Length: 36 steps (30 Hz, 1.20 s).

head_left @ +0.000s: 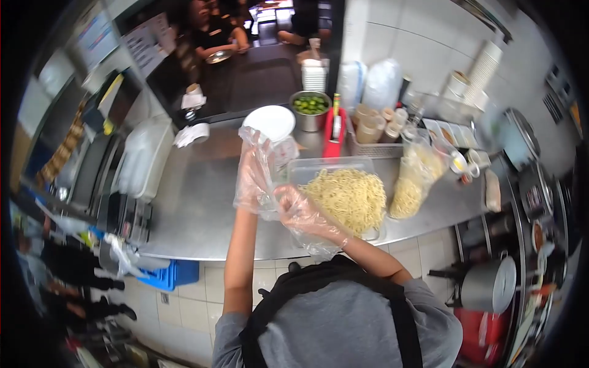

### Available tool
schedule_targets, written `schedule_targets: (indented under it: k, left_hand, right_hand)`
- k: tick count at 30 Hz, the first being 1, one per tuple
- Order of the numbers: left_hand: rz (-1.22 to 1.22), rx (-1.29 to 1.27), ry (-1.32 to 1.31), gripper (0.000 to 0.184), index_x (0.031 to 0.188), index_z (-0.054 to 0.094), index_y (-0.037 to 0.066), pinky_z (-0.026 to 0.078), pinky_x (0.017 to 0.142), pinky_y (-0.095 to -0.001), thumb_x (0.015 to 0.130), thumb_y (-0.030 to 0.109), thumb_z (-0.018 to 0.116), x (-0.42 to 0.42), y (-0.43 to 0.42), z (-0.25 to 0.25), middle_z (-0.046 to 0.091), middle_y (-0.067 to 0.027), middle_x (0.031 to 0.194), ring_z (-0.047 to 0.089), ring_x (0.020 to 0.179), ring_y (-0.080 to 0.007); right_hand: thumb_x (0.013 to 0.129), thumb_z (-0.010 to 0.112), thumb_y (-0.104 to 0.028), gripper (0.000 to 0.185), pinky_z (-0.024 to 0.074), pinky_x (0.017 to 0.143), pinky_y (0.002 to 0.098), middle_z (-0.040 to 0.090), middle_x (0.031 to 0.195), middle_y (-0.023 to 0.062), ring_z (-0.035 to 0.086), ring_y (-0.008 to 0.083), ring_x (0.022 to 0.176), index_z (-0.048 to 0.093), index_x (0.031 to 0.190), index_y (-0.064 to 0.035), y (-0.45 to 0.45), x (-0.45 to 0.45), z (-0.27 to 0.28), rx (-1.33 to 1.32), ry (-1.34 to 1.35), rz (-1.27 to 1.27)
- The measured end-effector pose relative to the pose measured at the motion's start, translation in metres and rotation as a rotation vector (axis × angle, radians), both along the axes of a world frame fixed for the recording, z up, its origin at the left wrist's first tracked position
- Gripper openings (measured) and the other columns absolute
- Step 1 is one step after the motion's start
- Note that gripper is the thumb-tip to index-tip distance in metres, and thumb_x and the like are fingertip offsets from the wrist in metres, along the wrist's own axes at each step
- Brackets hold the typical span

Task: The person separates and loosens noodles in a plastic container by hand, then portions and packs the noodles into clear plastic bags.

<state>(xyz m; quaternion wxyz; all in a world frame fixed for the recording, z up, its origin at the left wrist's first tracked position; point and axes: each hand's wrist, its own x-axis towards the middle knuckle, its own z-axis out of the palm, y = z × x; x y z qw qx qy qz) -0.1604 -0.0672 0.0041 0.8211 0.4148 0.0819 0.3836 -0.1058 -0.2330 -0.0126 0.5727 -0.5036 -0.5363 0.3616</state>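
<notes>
Both of my hands wear loose, clear plastic gloves. My left hand (253,175) is raised over the steel counter with its fingers stretched out, just in front of a white round plate (270,122). The plate seems to rest on a small scale (286,149). My right hand (310,216) is closed, pinching the cuff of the left plastic glove (268,205) near the wrist. Beside it, a clear tub (331,164) holds a heap of pale yellow noodles (350,199). My right forearm crosses the tub's near corner.
A clear bag of noodles (408,193) stands right of the tub. Behind are a metal pot of green pieces (310,104), a red object (334,134) and a basket of containers (374,147). A large pot (491,285) stands low at right. People stand beyond the hatch.
</notes>
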Motion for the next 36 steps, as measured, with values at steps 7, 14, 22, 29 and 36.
schedule_targets:
  k: [7, 14, 22, 29, 36]
  left_hand:
    - [-0.173, 0.230, 0.287, 0.079, 0.146, 0.013, 0.011, 0.024, 0.108, -0.0334, 0.084, 0.012, 0.062, 0.017, -0.027, -0.002, 0.018, -0.0070, 0.150, 0.022, 0.136, -0.0221]
    - [-0.539, 0.695, 0.511, 0.094, 0.146, 0.014, 0.008, 0.031, 0.103, -0.0309, 0.073, 0.006, 0.073, 0.016, -0.054, -0.080, 0.024, -0.0071, 0.147, 0.032, 0.128, -0.0193]
    - [-0.445, 0.342, 0.451, 0.098, 0.146, 0.016, 0.009, 0.046, 0.088, -0.0255, 0.068, -0.002, 0.074, 0.005, -0.060, -0.065, 0.034, -0.0080, 0.140, 0.047, 0.115, -0.0173]
    - [-0.362, 0.881, 0.529, 0.079, 0.138, 0.032, 0.007, 0.045, 0.092, -0.0333, 0.069, 0.001, 0.069, 0.008, -0.055, -0.109, 0.039, -0.0122, 0.137, 0.047, 0.117, -0.0260]
    - [0.028, 1.151, 0.548, 0.055, 0.125, 0.047, 0.004, 0.044, 0.093, -0.0330, 0.074, 0.004, 0.067, 0.062, -0.057, -0.228, 0.055, -0.0115, 0.118, 0.052, 0.111, -0.0260]
  right_hand:
    - [0.079, 0.064, -0.018, 0.045, 0.0471, 0.074, 0.0336, 0.060, 0.092, 0.0118, 0.059, 0.0213, 0.086, 0.052, 0.123, -0.0132, -0.050, 0.065, -0.050, -0.397, -0.941, -0.489]
    - [0.076, 0.068, -0.018, 0.036, 0.0461, 0.085, 0.0375, 0.062, 0.105, 0.0143, 0.059, 0.0263, 0.100, 0.061, 0.111, -0.0123, -0.041, 0.120, -0.048, -0.486, -0.584, -0.382]
    - [0.084, 0.054, -0.018, 0.032, 0.0440, 0.086, 0.0412, 0.059, 0.106, 0.0118, 0.055, 0.0304, 0.101, 0.057, 0.116, -0.0138, -0.049, 0.097, 0.055, -0.062, -0.917, -0.489]
    - [0.076, 0.060, -0.017, 0.049, 0.0420, 0.091, 0.0426, 0.057, 0.118, 0.0150, 0.055, 0.0317, 0.104, 0.053, 0.124, -0.0156, -0.065, 0.137, -0.003, -0.453, -1.003, -0.152]
    - [0.066, 0.064, -0.004, 0.046, 0.0434, 0.091, 0.0388, 0.059, 0.106, 0.0155, 0.054, 0.0282, 0.108, 0.056, 0.111, -0.0089, -0.051, 0.099, -0.125, -0.316, -0.820, -0.602]
